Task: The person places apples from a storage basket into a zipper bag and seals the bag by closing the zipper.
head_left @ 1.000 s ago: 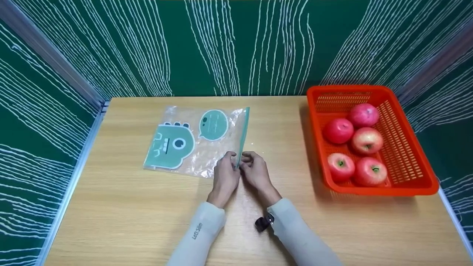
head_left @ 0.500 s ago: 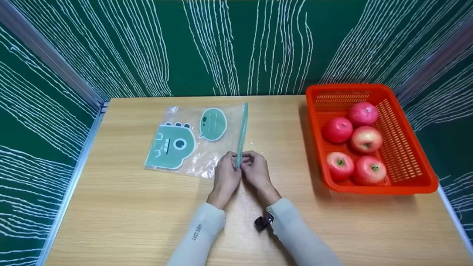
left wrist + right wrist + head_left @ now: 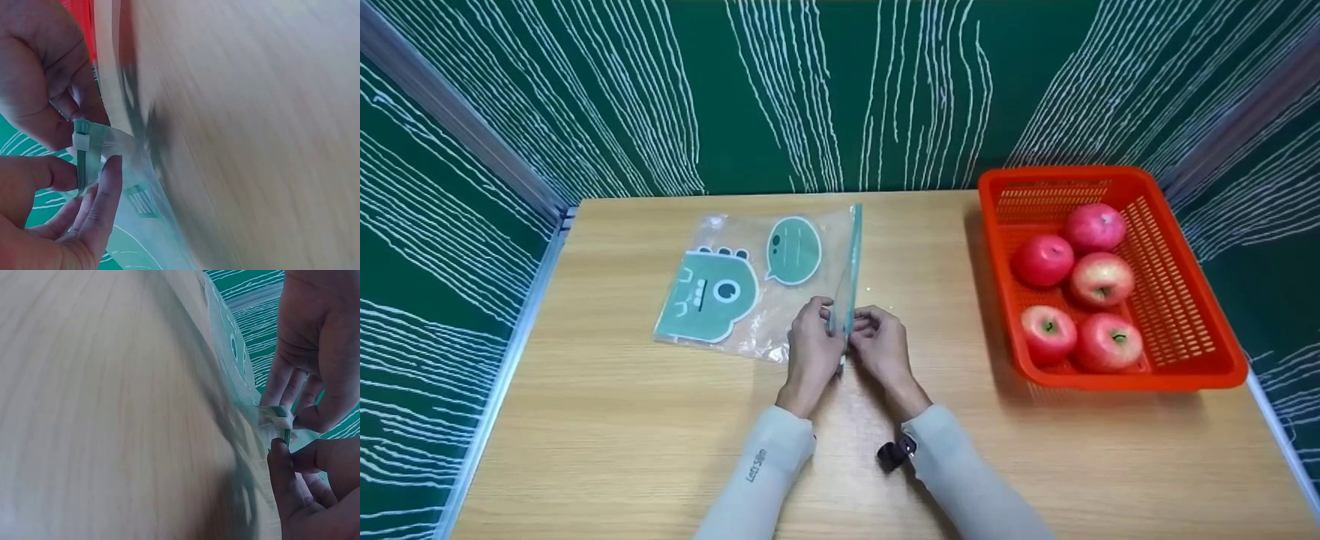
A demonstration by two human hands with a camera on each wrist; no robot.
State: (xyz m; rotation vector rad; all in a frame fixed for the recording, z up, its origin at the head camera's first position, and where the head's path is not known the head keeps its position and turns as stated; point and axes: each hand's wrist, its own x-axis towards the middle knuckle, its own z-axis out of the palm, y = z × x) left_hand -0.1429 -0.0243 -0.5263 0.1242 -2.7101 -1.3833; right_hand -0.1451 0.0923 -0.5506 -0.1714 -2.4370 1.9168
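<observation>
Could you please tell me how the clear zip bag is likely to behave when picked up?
The clear zip bag will probably flop, since its film looks thin and wrinkled. Its green zip strip runs nearly straight, so that edge may feel stiffer. It is likely light, as it looks flat with nothing visible inside.

Bright light fills my table [image 3: 622,435]; glare flecks the plastic bag [image 3: 761,289]; my wrist views are dimmer, softer.
</observation>
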